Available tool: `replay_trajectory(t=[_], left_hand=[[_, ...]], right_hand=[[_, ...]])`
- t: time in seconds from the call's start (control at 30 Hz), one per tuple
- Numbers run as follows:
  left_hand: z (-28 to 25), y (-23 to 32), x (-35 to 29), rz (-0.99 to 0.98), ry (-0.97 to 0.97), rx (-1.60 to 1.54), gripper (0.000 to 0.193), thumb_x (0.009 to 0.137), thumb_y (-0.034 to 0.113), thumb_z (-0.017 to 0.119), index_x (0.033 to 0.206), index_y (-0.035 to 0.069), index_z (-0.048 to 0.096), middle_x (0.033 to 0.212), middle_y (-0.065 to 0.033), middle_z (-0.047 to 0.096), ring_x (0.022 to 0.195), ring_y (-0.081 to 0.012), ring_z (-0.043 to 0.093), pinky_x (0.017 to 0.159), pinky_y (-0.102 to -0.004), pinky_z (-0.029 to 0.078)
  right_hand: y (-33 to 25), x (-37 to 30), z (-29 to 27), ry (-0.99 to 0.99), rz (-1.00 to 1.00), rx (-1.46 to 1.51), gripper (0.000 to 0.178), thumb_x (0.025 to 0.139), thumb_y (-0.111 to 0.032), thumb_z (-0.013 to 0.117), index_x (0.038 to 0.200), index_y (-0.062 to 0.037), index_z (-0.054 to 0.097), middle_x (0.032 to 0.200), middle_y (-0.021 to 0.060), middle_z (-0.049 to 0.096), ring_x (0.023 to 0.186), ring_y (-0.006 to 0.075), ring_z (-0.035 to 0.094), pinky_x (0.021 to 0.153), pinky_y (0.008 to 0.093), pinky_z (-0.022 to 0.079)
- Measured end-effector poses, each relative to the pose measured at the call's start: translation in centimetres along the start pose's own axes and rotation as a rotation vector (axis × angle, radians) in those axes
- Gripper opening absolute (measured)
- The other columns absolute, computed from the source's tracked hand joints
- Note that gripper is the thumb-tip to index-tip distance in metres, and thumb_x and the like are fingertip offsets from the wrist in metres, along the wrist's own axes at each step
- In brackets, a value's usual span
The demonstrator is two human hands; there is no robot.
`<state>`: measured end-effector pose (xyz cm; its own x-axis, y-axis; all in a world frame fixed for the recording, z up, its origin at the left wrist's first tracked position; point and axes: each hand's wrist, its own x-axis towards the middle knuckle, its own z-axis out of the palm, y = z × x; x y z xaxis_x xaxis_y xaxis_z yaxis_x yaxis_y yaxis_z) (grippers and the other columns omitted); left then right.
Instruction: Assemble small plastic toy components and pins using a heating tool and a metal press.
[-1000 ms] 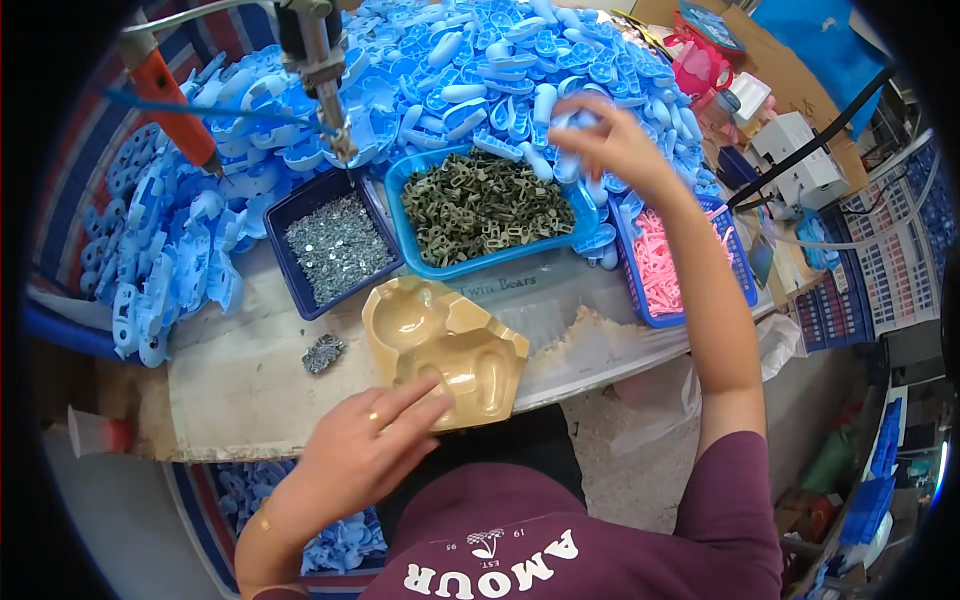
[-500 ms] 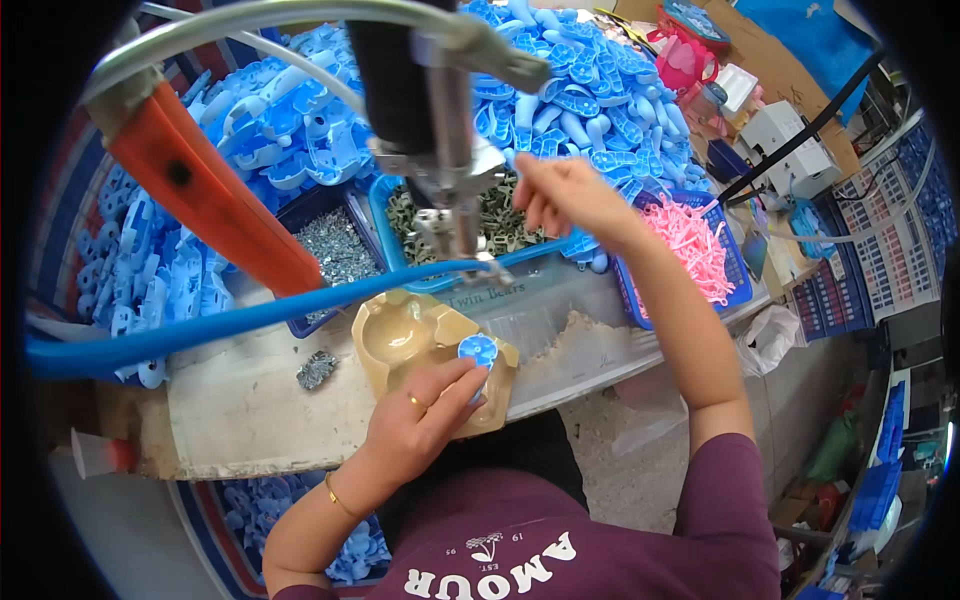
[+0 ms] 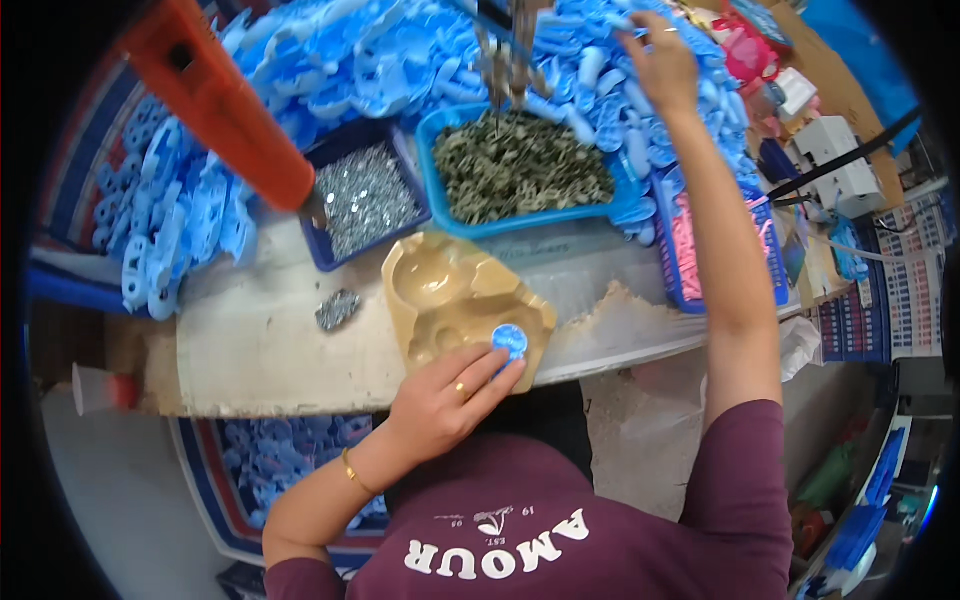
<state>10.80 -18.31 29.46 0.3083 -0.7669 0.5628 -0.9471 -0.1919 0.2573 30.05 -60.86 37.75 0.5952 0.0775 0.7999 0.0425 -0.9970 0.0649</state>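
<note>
My left hand [image 3: 448, 402] is closed round a small blue plastic part with a round end [image 3: 509, 341]. It holds this part against the lower right of a tan moulded holder [image 3: 432, 262], whose hollows show at the table's front edge. Up at the far right, my right hand [image 3: 666, 72] is over a heap of blue plastic parts [image 3: 600, 110]. Its thumb and forefinger stand apart, and I make out nothing held between them.
A dark blue tray of small metal screws [image 3: 370, 200] and a light blue basket of greenish metal pieces [image 3: 520, 170] stand behind the holder. Pink parts [image 3: 690, 250] fill a basket at right. An orange-red tool [image 3: 215, 105] hangs at left; a silvery clump [image 3: 338, 310] lies below.
My right hand has moved from above the greenish pieces to the blue heap, farther away and to the right. The hanging metal tool has risen out of the way. My left hand keeps its hold.
</note>
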Motion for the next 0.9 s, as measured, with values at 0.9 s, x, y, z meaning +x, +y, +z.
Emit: replay_trajectory(t=[0.9], left_hand=[[-12.1,-16.7,-8.2,-0.570,0.346,0.708,0.024,0.089,0.007,0.067,0.113,0.007,0.068,0.112,-0.0101,0.070,0.107,-0.0318,0.061,0.091,-0.0454,0.049]], right_hand=[[-26.0,-11.6,-12.6,-0.943,-0.040,0.771,0.031,0.087,-0.027,0.078,0.110,-0.0077,0.072,0.077,0.0113,0.070,0.066,0.0277,0.068,0.060,0.0383,0.050]])
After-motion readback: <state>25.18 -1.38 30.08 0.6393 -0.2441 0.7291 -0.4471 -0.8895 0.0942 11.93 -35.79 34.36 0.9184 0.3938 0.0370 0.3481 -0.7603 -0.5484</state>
